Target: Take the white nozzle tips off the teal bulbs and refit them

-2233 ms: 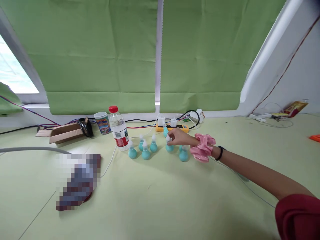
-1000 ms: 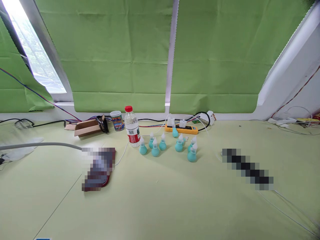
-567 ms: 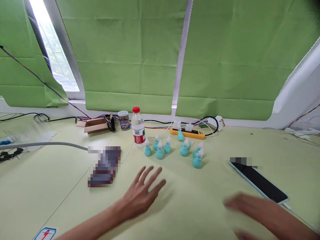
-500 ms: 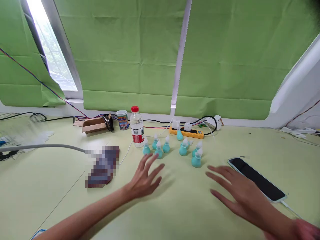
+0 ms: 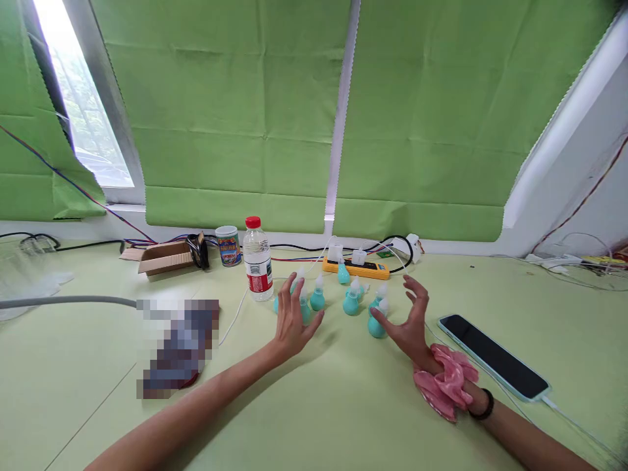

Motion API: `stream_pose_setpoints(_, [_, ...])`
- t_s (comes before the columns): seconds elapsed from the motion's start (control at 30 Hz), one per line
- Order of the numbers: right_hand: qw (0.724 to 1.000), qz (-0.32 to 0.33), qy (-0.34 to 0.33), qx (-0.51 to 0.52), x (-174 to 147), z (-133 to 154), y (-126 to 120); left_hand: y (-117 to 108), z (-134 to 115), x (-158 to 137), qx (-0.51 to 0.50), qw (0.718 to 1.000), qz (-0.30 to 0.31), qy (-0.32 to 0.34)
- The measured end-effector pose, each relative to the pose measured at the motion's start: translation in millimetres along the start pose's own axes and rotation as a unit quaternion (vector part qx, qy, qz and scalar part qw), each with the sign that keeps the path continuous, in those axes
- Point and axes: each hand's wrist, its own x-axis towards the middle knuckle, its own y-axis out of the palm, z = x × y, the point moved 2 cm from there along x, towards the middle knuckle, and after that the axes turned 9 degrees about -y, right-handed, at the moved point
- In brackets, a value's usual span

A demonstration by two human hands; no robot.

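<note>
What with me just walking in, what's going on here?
A person's open left hand and open right hand are at small round turquoise bulbs with pointed whitish tips; neither visibly grips one, contact is unclear. A clear plastic bottle with a red cap stands to their left, and a flat black phone with pale rim lies to their right.

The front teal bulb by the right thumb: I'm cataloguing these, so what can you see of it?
The front teal bulb has a rounded teal body, looking like plastic or rubber, and a pale, translucent top that narrows upward. It stands upright on the pale green table, a similar bulb close behind. The right hand's thumb covers part of its upper side; whether they touch, I cannot tell.
</note>
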Motion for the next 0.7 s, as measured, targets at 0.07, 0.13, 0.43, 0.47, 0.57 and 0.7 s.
stream_pose_setpoints(0.07, [0.998, 0.015, 0.057, 0.019, -12, -14, 10, 3, 9, -1, 0.019, 0.999, -0.006, -0.038])
stream_pose_setpoints(0.13, [0.991, 0.038, 0.126, 0.039, -20, -29, 18, 8, 22, -1, 0.040, 0.996, 0.002, -0.086])
stream_pose_setpoints(0.43, [0.957, 0.163, 0.177, 0.162, -11, -57, 53, 24, 28, 14, 0.113, 0.984, 0.112, -0.081])
stream_pose_setpoints(0.47, [0.956, 0.169, 0.178, 0.163, -10, -56, 55, 25, 26, 18, 0.126, 0.982, 0.119, -0.079])
stream_pose_setpoints(0.57, [0.957, 0.162, 0.182, 0.157, -10, -56, 54, 33, 25, 26, 0.136, 0.974, 0.153, -0.092])
stream_pose_setpoints(0.7, [0.966, 0.112, 0.189, 0.136, -13, -52, 49, 41, 21, 19, 0.107, 0.975, 0.183, -0.064])
